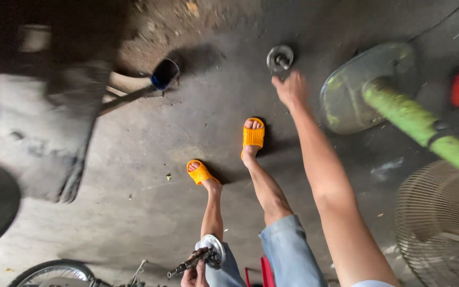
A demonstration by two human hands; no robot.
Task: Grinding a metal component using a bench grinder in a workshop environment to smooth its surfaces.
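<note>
Below, right hand [291, 88] stretched to floor, fingers curled on shaft of metal disc part [280, 58]; left hand [195, 275] near knee — fingers clamped round second disc-and-shaft piece [204, 255]; green fan stand [421, 125] beside.

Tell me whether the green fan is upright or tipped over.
Tipped. The green fan's pole slants across the view, its round base tilted off the floor.
</note>
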